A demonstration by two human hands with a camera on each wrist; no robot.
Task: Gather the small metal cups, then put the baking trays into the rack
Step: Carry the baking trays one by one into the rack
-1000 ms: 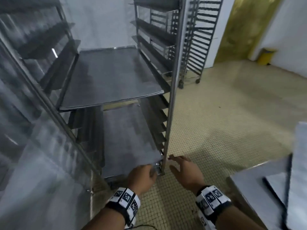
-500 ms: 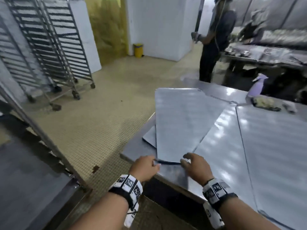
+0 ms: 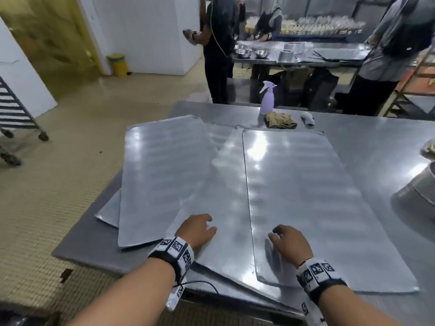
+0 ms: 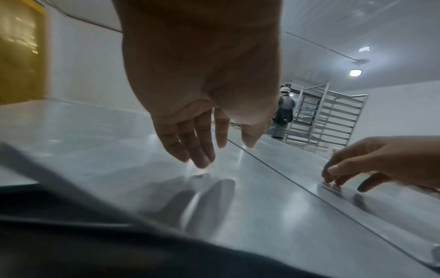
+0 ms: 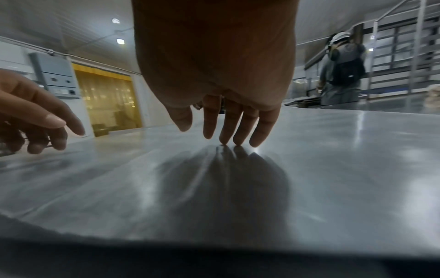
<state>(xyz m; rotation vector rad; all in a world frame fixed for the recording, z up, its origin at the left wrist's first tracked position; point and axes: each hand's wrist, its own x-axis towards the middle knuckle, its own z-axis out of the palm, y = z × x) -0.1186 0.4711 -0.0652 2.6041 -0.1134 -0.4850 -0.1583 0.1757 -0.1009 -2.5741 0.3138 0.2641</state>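
Several flat metal baking trays lie overlapping on a steel table [image 3: 376, 142]: a left tray [image 3: 164, 175], a middle tray [image 3: 223, 198] and a right tray [image 3: 301, 196] on top of it. My left hand [image 3: 207, 225] hovers over the middle tray's near end, fingers straight, tips [image 4: 200, 163] at its surface. My right hand [image 3: 276, 232] rests its fingertips [image 5: 228, 140] on the right tray, close to its left edge. Neither hand holds anything. No small metal cups are plainly visible.
A lilac spray bottle [image 3: 268, 100], a brown cloth [image 3: 280, 121] and a large metal vessel [image 3: 419, 187] stand on the table. Several people stand at the back by another table [image 3: 306, 55]. A wheeled rack [image 3: 14, 109] is at the far left, across tiled floor.
The view has swung from the tray rack to the table. Both hands left the left tray's near edge and moved right, onto the middle and right trays.
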